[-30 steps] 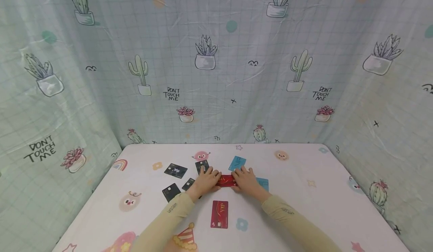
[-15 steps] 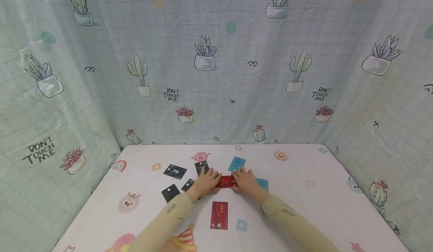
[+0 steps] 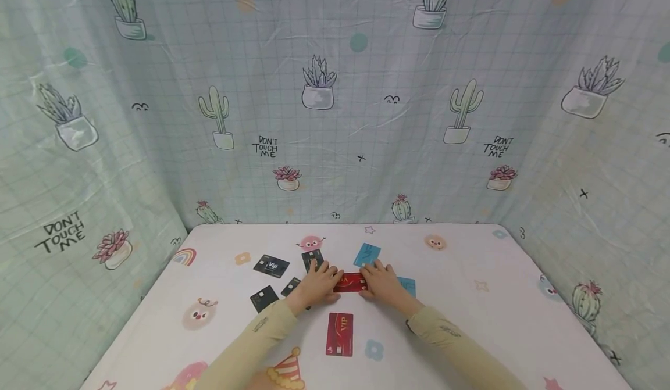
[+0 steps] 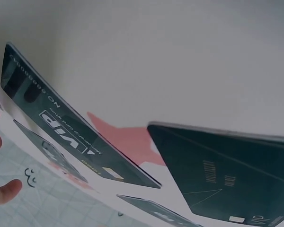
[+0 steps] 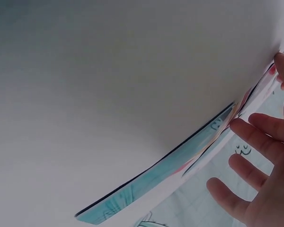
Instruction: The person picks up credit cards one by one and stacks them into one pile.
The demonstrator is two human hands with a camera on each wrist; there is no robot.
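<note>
A red VIP card (image 3: 349,282) lies crosswise at mid-table in the head view, its ends between my two hands. My left hand (image 3: 316,282) pinches its left end, thumb on the near side and fingers on the far side. At the right end, my right hand (image 3: 383,282) does the same. Fingertips cover parts of both ends. A second red VIP card (image 3: 339,335) lies lengthwise closer to me. In the left wrist view, only fingertips of the left hand (image 4: 0,189) show at the edge. The right wrist view shows the right hand (image 5: 270,175) with fingers spread and bent.
Several black cards lie around the left hand, among them a Vip card (image 3: 271,265) and a plain-looking black card (image 3: 264,299). One blue card (image 3: 367,254) lies beyond the right hand; another blue card (image 3: 407,286) is partly behind its wrist. A patterned curtain (image 3: 335,146) encloses the white table (image 3: 471,332).
Both hands and the red card stay almost in place. Slightly more of the card's right end shows beside the right hand.
</note>
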